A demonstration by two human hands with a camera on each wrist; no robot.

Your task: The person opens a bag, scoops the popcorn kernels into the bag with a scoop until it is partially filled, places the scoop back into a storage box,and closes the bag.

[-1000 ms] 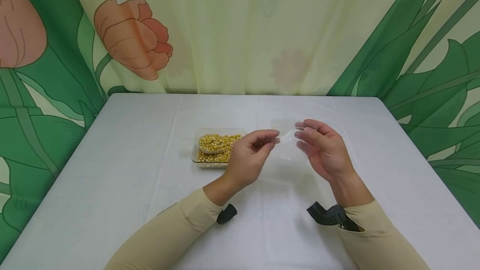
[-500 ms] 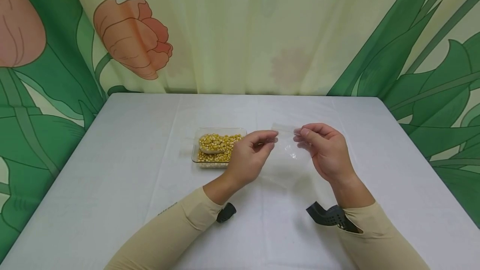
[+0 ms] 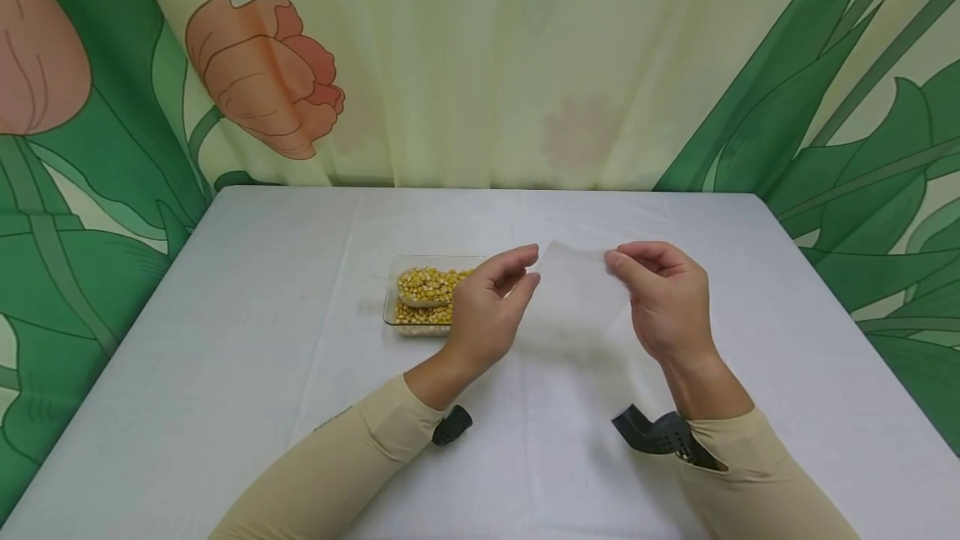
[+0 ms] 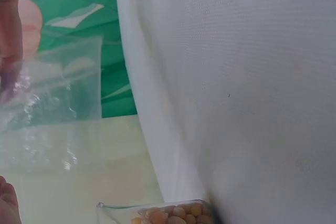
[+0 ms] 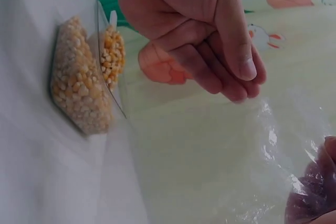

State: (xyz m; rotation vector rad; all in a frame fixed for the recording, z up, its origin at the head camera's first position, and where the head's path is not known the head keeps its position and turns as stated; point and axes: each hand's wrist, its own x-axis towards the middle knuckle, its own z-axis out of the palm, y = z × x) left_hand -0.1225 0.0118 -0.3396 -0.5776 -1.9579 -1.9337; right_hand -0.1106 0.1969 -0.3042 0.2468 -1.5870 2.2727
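We locate the clear plastic bag [image 3: 577,294] in the air above the tabletop, between the two hands. Its upper right corner sits between the thumb and index finger of the right hand [image 3: 670,307], which pinch it. In the right wrist view, we see some of that hand's fingers through the film. The bag's opposite edge lies just beside the fingertips of the left hand [image 3: 487,311]; we note that its thumb and index finger stand apart in the head view, with the fingers loosely bent. (Whether the film touches those fingertips, we cannot tell.)

Beyond the left hand, we find a rectangular glass dish [image 3: 392,308] of yellow corn kernels [image 3: 423,317], partly hidden by that hand. A scoop [image 3: 420,304] heaped with kernels rests in the dish. Both forearms wear beige sleeves [image 3: 330,461], with black straps [image 3: 652,433] near the wrists. A white tablecloth [image 3: 225,390] supports the dish; behind it hangs a printed curtain [image 3: 465,90].
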